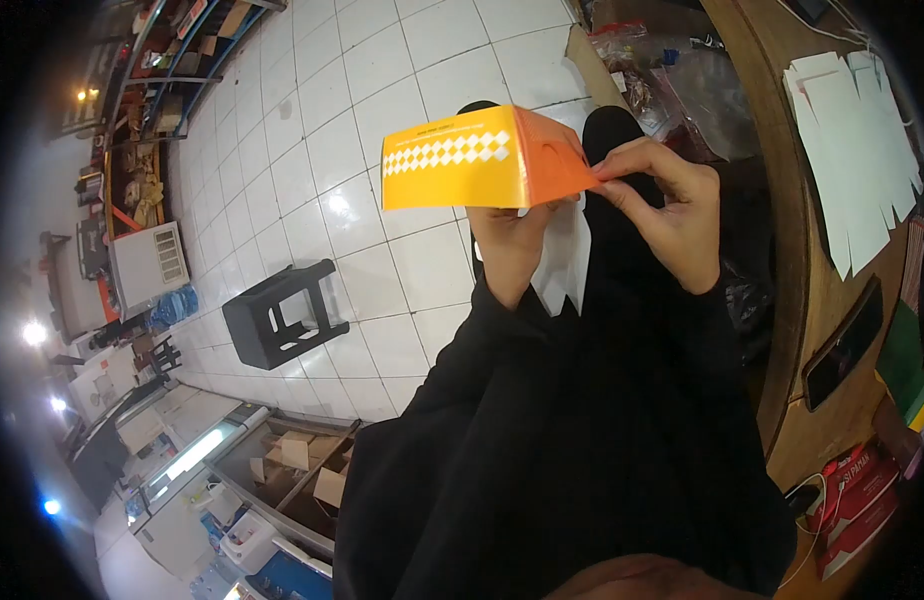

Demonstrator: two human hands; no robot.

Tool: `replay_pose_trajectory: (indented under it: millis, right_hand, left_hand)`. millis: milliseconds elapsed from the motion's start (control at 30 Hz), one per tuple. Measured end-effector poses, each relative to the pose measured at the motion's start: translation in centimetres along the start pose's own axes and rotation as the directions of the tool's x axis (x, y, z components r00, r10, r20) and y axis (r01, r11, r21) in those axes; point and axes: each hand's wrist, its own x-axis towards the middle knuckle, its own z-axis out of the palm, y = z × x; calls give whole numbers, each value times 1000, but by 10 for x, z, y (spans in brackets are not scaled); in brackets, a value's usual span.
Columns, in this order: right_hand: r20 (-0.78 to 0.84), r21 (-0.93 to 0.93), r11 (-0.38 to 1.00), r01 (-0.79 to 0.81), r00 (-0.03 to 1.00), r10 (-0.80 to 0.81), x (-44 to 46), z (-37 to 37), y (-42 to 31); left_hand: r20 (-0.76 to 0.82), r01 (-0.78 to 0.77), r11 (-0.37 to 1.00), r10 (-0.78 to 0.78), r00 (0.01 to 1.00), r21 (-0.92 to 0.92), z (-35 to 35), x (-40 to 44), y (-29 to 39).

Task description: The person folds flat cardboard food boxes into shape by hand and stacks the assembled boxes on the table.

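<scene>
A yellow and orange printed cardboard box (pixel 452 180), partly folded, is held up over my lap. White diamond shapes run across its yellow side, and a white inner flap hangs below it. My left hand (pixel 509 250) is closed beneath the box, gripping it from underneath; most of those fingers are hidden by the cardboard. At the box's orange end, my right hand (pixel 667 200) pinches the corner between thumb and fingers.
On the wooden table (pixel 782 400) at the right lie a stack of white cut card sheets (pixel 847 150), a dark phone (pixel 844 343) and red packets (pixel 857 510). A black plastic stool (pixel 267 318) stands on the white tiled floor (pixel 382 290). Plastic bags (pixel 697 90) lie beside the table.
</scene>
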Motion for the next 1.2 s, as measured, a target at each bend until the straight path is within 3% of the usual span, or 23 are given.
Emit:
replay_pose_trajectory:
  millis: [67, 133, 167, 367, 433, 467, 567, 600, 633, 667, 767, 800, 833, 933, 967, 1033, 1067, 1100, 1167, 1200]
  right_hand:
    - [32, -60, 997, 47, 998, -45, 2, 0, 0]
    - [57, -96, 985, 144, 989, -139, 3, 1, 4]
    - [57, -95, 985, 143, 989, -138, 3, 2, 6]
    - [223, -137, 949, 285, 942, -251, 4, 15, 6]
    - [241, 11, 991, 137, 961, -135, 5, 21, 4]
    - [359, 55, 994, 91, 927, -105, 4, 22, 12]
    - [401, 214, 967, 136, 891, -214, -5, 38, 28]
    - [512, 300, 947, -115, 857, -58, -15, 44, 25]
    - [463, 204, 949, -242, 878, 125, -19, 50, 10]
    - [554, 229, 886, -403, 802, 222, -24, 53, 21]
    - [622, 284, 728, -624, 698, 356, -40, 68, 56]
    - [602, 332, 650, -683, 684, 412, -45, 73, 67]
    - [558, 333, 688, -644, 723, 407, -49, 79, 82]
    - [471, 472, 527, -707, 708, 527, -54, 86, 115]
    - [474, 474, 522, -710, 705, 528, -56, 89, 125]
    - [340, 234, 630, -740, 670, 660, -58, 94, 137]
    - [355, 273, 620, -736, 676, 646, -60, 97, 143]
    - [359, 273, 615, -739, 672, 648, -61, 97, 150]
    - [325, 62, 744, -665, 718, 615, -63, 96, 162]
    - [231, 297, 649, -701, 712, 663, -63, 101, 163]
  left_hand:
    - [-24, 2, 997, -4, 1000, -75, -2, 0, -5]
    - [-96, -51, 981, 70, 993, 188, -7, -1, -13]
    - [-96, -50, 981, 69, 993, 188, -8, -3, -15]
    - [-98, -111, 993, 107, 989, -36, 0, -9, 9]
    - [-237, -153, 987, 137, 962, -50, 4, -8, 11]
    - [-241, -151, 987, 136, 961, -48, 4, -7, 12]
    - [-384, -185, 960, 92, 919, -212, 0, 2, 8]
    - [-415, -175, 975, 104, 904, -136, -6, 5, -2]
    - [-445, -159, 986, 116, 888, -59, -11, 7, -11]
    - [-447, -146, 986, 164, 879, 74, -15, 10, -19]
    - [-558, -149, 978, 207, 804, 147, -29, 24, -40]
    - [-544, -78, 986, 147, 826, 148, -35, 25, -55]
    - [-458, -50, 963, 170, 873, 263, -38, 23, -62]
    - [-211, 41, 870, 72, 975, 491, -59, 7, -96]
    - [-185, 116, 911, -45, 982, 395, -62, -1, -111]
    - [-188, 8, 973, 36, 982, 229, -63, -14, -139]
    - [-189, 12, 973, 33, 981, 230, -66, -17, -144]
    - [-153, -6, 945, 60, 986, 327, -65, -17, -139]
    - [-121, -17, 906, 75, 990, 424, -68, -23, -129]
    - [-43, -43, 854, 77, 996, 519, -73, -25, -125]
